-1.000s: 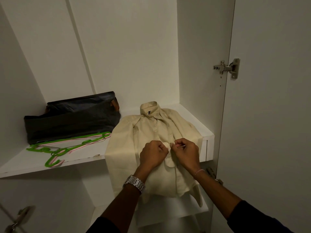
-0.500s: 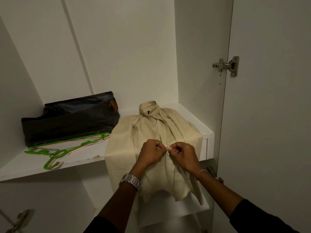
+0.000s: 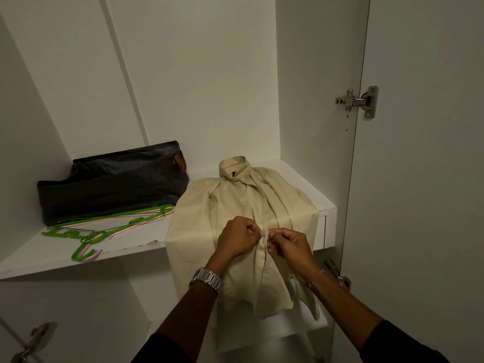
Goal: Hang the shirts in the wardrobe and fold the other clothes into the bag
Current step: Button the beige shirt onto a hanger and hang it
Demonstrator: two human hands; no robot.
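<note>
Both hands (image 3: 237, 238) (image 3: 289, 246) pinch the label-less cream shirt's (image 3: 199, 218) placket.

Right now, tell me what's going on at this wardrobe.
A person is working on a cream shirt laid collar-up on the wardrobe shelf, its lower half hanging over the front edge. The left hand and right hand both pinch the shirt's front placket where the two sides meet, apparently at a button. To the left, green and pink hangers lie on the shelf in front of a dark bag. The shirt isn't on a hanger yet.
</note>
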